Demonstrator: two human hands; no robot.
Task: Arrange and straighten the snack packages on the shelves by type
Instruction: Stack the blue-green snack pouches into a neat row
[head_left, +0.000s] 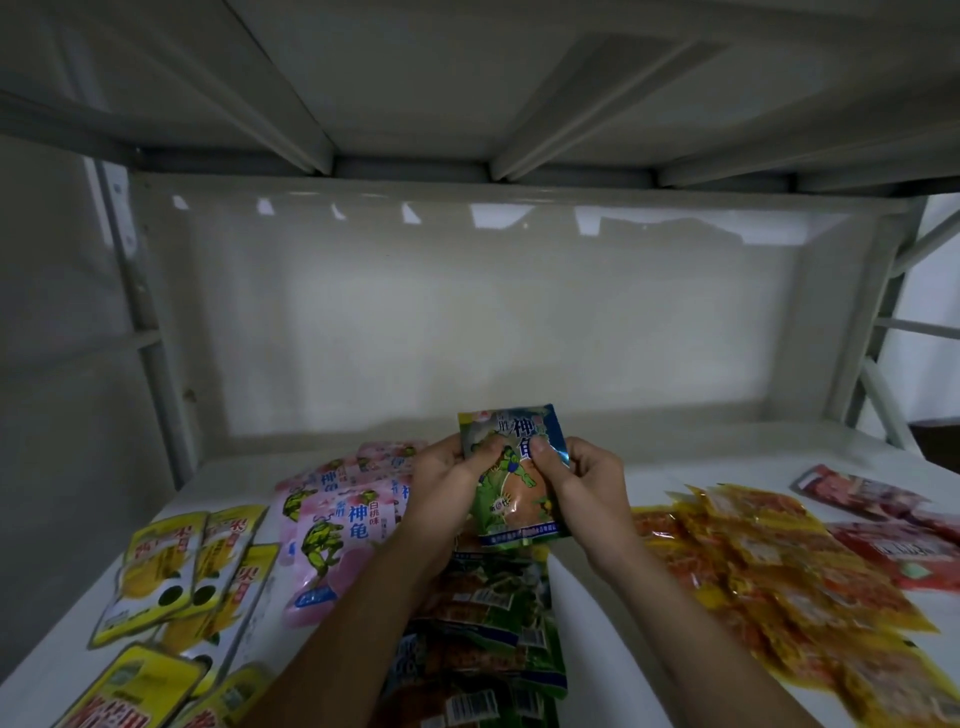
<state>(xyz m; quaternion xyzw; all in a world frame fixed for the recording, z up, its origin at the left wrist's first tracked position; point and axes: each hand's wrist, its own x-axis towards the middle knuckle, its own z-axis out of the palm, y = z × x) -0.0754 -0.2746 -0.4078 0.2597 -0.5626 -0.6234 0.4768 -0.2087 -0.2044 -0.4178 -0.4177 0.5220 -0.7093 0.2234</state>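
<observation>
A green packet (511, 483) was held upright above the white shelf (623, 457), near its front centre. The packet was gripped at its left edge by the left hand (447, 480) and at its right edge by the right hand (584, 480), with the thumbs pressed on its printed face and the fingers curled behind it. Directly below the packet, a row of green packets (483, 623) was laid flat, running toward the front edge. To the left of the row, pink packets (337, 525) were overlapped in a pile, and yellow packets (176, 571) were placed further left. On the right side, orange packets (779, 582) were spread in a loose heap, with red packets (893, 540) beside them at the far right.
</observation>
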